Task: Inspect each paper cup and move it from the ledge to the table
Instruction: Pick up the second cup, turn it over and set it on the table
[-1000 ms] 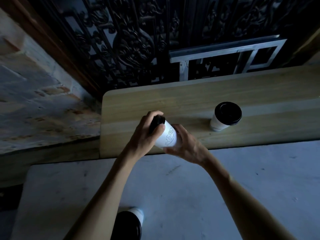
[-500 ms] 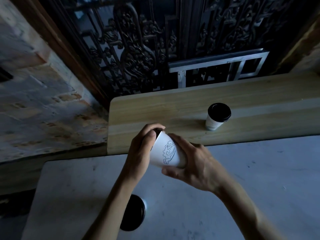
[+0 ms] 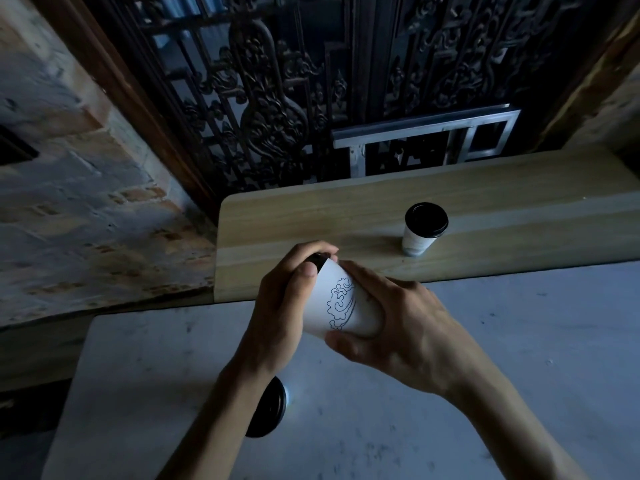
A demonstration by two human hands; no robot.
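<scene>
Both hands wrapped round tilted paper cup point(image 3: 341, 306), above table point(image 3: 519, 341).

A pale wooden ledge point(image 3: 346, 209) runs across the back, and one white paper cup with a black lid point(image 3: 423, 229) stands upright on it. Below, butted against its front edge, lies the grey, scuffed counter point(image 3: 519, 341). A second black-lidded cup point(image 3: 273, 407) stands on it, partly hidden.

Both hands hold white paper cup point(image 3: 341, 306) tilted above table point(image 3: 519, 341) edge: left hand point(image 3: 284, 306) over lid end, right hand point(image 3: 398, 323) at base. Second lidded cup point(image 3: 422, 230) upright on wooden ledge point(image 3: 311, 216). Third cup point(image 3: 273, 407) on table, partly behind left forearm.
</scene>
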